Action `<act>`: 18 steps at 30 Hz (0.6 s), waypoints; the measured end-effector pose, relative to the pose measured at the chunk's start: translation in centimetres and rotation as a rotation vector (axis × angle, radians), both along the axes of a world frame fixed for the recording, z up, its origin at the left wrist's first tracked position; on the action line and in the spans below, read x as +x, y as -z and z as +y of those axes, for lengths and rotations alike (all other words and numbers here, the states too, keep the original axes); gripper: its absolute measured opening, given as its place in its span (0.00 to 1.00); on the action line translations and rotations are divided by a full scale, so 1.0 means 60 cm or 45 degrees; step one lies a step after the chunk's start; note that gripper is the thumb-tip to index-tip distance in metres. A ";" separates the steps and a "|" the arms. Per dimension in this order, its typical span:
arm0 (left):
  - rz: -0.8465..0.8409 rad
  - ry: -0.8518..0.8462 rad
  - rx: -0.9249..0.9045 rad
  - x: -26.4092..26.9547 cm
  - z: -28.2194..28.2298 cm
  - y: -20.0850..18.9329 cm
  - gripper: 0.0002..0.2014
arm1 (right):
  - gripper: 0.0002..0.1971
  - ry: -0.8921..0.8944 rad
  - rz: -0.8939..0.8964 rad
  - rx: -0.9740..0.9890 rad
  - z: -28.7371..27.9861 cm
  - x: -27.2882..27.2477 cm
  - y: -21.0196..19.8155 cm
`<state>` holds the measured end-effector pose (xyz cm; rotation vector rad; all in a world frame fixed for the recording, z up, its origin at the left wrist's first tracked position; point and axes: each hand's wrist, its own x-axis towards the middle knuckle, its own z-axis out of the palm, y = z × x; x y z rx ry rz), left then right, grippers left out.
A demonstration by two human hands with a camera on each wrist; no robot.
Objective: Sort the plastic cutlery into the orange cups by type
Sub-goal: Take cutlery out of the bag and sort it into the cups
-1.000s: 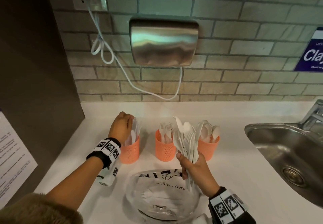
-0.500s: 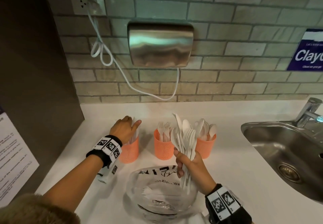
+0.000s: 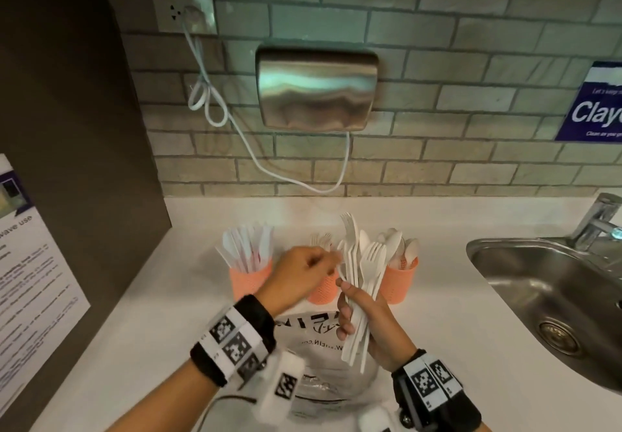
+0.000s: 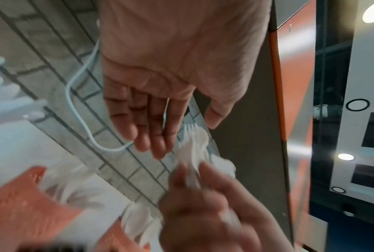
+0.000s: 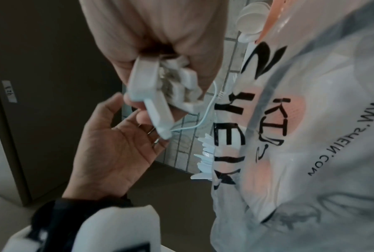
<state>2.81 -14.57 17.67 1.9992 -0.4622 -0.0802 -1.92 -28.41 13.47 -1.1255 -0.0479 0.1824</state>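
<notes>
Three orange cups stand in a row by the wall: the left cup [image 3: 250, 276] holds knives, the middle cup [image 3: 324, 293] holds forks and is partly hidden behind my left hand, and the right cup [image 3: 402, 280] holds spoons. My right hand [image 3: 350, 300] grips a bundle of white cutlery [image 3: 363, 270] upright by the handles, in front of the middle and right cups. My left hand [image 3: 331, 261] is blurred and sits right beside the bundle's upper part. In the left wrist view its fingers [image 4: 151, 129] are straight, the thumb is apart, and it holds nothing.
A clear printed plastic bag [image 3: 323, 340] lies on the white counter [image 3: 168, 313] under my hands. A steel sink [image 3: 538, 297] with a faucet [image 3: 599, 219] is at the right. A hand dryer [image 3: 316, 88] and its cord hang on the brick wall; a dark panel [image 3: 67, 128] bounds the left.
My left hand has come off the left cup, leaving the knives in it, and has moved right to the bundle. My right hand still holds the bundle in about the same place.
</notes>
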 end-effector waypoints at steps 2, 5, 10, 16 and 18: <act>0.065 0.025 0.025 -0.023 -0.022 0.023 0.17 | 0.05 0.001 -0.023 -0.037 0.003 -0.004 0.001; 0.232 -0.008 -0.114 -0.038 -0.035 0.047 0.18 | 0.08 0.001 -0.043 -0.094 0.002 -0.010 0.005; 0.215 -0.152 -0.228 -0.038 -0.040 0.049 0.16 | 0.14 -0.068 -0.008 -0.095 -0.011 -0.025 0.013; 0.089 -0.458 -0.865 -0.037 -0.030 0.010 0.14 | 0.15 -0.133 0.141 -0.029 -0.018 -0.041 0.025; 0.118 -0.487 -0.928 -0.037 -0.023 0.004 0.10 | 0.17 -0.162 0.189 0.027 -0.022 -0.045 0.029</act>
